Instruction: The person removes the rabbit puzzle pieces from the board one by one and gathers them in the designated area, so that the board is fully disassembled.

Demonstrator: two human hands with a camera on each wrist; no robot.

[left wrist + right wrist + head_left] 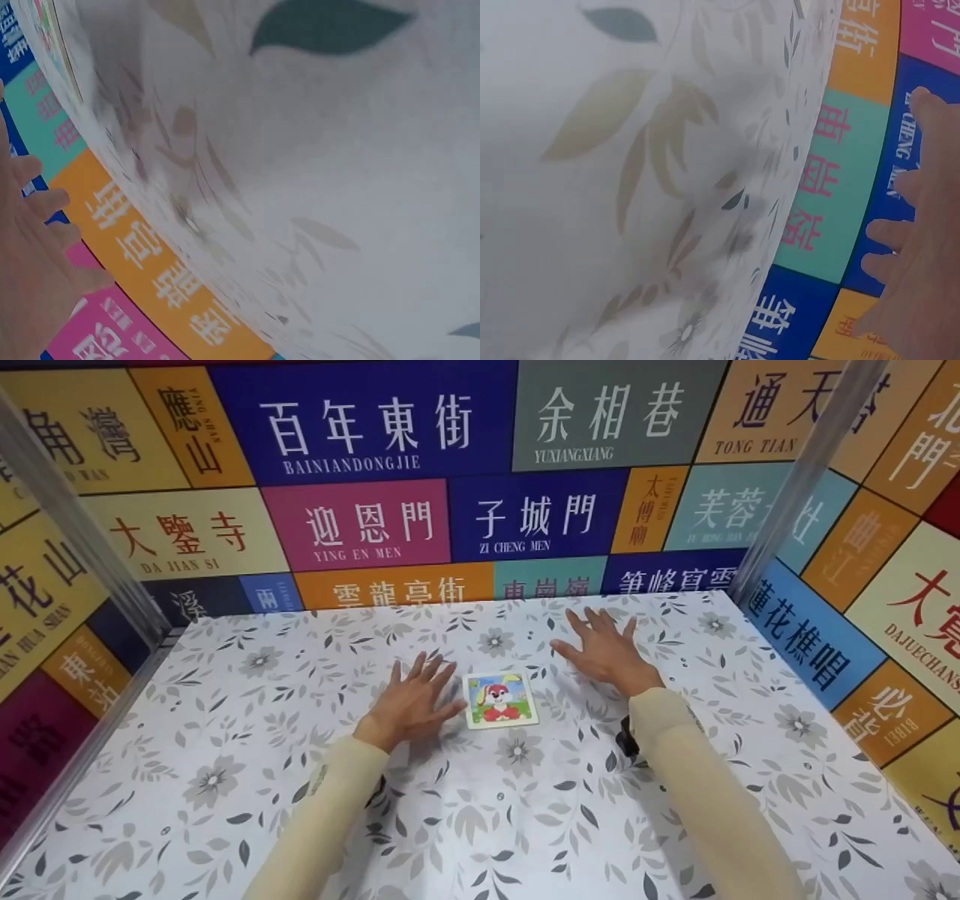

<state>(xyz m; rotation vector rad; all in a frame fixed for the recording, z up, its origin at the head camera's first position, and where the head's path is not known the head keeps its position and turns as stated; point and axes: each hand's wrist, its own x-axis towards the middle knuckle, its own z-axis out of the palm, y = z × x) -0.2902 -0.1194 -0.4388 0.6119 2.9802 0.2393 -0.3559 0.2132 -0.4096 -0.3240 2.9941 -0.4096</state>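
Note:
A small square picture puzzle (pixel 501 702) with a red and white cartoon rabbit lies flat on the table. Just left of it is my left hand (pixel 412 701), fingers spread and palm down, its thumb close to the puzzle's left edge. My right hand (pixel 609 652) is farther back on the right, also with spread fingers, apart from the puzzle. Both hands hold nothing. In the left wrist view part of the left hand (pixel 37 262) shows at the left, with the puzzle's edge (pixel 56 45) in the top corner. The right wrist view catches the right hand (pixel 922 240) at its right side.
A white cloth with grey flowers and leaves covers the table (pixel 465 825). Behind and beside it stand walls of coloured panels (pixel 360 521) with Chinese lettering. Clear upright posts (pixel 795 472) rise near the table's back corners.

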